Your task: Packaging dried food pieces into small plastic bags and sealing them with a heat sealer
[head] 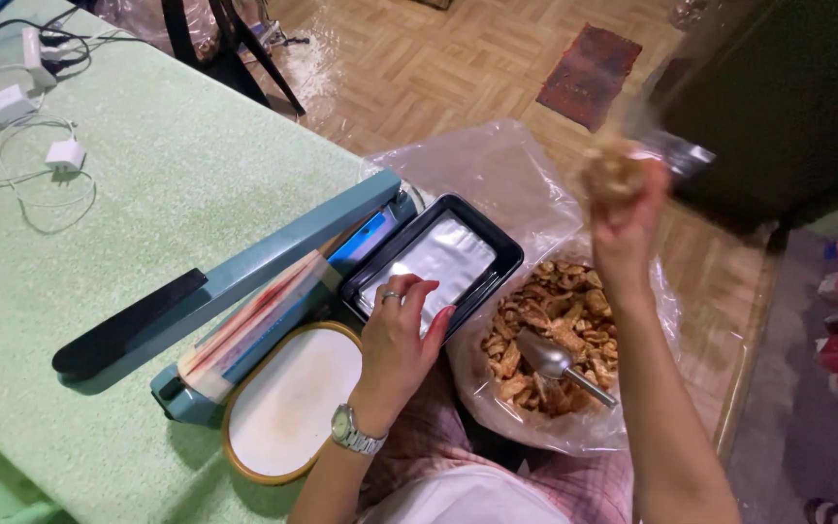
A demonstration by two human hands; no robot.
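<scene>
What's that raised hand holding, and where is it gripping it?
The right hand grips a small clear bag of fried snack pieces from below, fingers around its filled bottom. The left hand only rests on a black tray.

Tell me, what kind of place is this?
Probably a home room used for packing snacks: a blue heat sealer on the green table, a big plastic bag of fried crisps, and parquet floor.

Table edge: your heat sealer (244, 281) lies left of the tray (501, 254).
Lap: snack bag (574, 427) right of tray, scoop (555, 361) inside.
</scene>
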